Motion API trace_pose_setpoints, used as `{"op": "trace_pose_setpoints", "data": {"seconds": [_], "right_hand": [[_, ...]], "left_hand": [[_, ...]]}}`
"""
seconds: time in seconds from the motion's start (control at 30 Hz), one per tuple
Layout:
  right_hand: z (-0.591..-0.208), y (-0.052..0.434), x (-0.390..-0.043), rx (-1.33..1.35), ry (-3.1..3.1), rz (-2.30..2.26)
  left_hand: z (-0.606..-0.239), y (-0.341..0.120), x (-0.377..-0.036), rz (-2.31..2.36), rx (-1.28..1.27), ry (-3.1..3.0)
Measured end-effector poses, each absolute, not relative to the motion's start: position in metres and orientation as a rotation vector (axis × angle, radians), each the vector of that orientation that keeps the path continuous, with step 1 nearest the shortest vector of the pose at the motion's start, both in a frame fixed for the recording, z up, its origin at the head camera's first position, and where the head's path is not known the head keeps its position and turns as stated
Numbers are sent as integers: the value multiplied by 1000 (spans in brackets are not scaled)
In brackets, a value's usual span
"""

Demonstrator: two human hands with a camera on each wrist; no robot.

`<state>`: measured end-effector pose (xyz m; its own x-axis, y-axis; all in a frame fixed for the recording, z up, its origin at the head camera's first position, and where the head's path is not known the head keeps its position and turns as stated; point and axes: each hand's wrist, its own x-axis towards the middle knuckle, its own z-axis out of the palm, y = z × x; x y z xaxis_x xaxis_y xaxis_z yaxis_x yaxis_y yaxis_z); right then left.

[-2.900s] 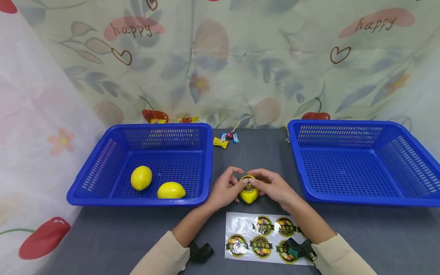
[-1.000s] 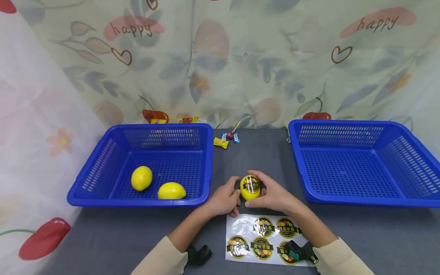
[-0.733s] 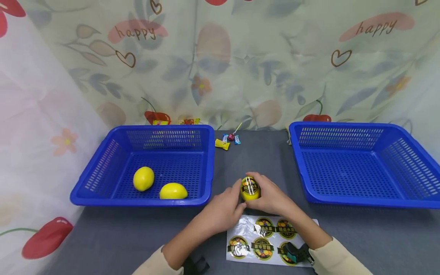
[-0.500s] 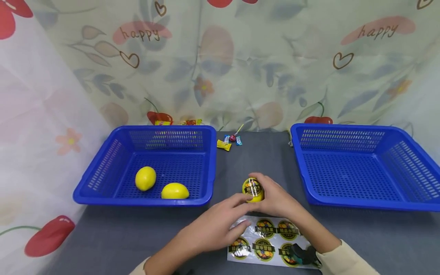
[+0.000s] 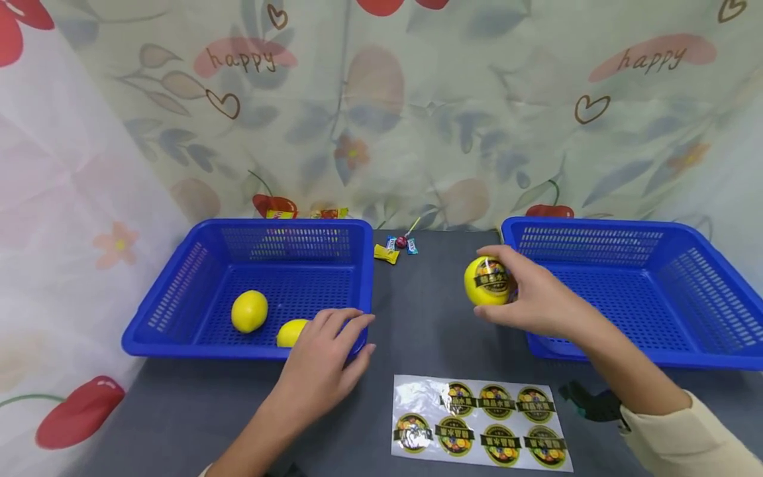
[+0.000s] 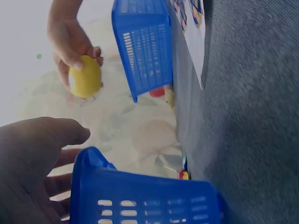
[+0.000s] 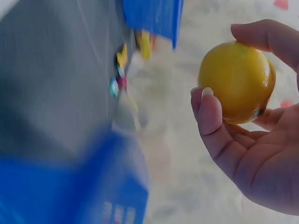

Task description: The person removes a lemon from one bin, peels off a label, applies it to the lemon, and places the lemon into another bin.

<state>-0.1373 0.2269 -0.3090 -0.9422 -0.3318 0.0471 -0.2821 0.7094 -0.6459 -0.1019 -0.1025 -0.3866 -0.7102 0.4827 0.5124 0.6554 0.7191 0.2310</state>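
Covering grey table (image 5: 429, 331): two blue baskets, sticker sheet (image 5: 483, 424); floral curtain behind; right grip (image 5: 536, 301) holding lemon (image 5: 485, 281).

You have a sheet of round stickers (image 5: 481, 424) lying flat on the grey surface (image 5: 197, 417) near you. At the far edge, between the two baskets, sit a few wrapped candies (image 5: 386, 253) and a lollipop (image 5: 402, 242). More candy wrappers (image 5: 303, 213) lie behind the left basket. A floral curtain (image 5: 381, 112) printed with "happy" hangs behind it all.

"happy" on backdrop curtain (image 5: 417, 99)
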Motion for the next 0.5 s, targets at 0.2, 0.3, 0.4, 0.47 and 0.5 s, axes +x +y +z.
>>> {"op": "trace_pose_setpoints", "data": {"seconds": [0.2,0.3,0.4,0.47,0.5], "right_hand": [[-291,274,-177,-385,2876,-1001],[-290,297,-198,-285,2859,-971],[-294,316,-216,-281,2849,-901],[-299,325,-225,-309,2834,-845],[-302,330,-229,-330,2817,-821]], "left_hand": [[-389,-107,-102,-486,-761,-2634],[-390,-106,-103,-460,-728,-2685],[-390,-105,-103,-442,-710,-2718],[-390,-105,-104,-433,-703,-2736],[-390,-105,-104,-430,-702,-2740]]}}
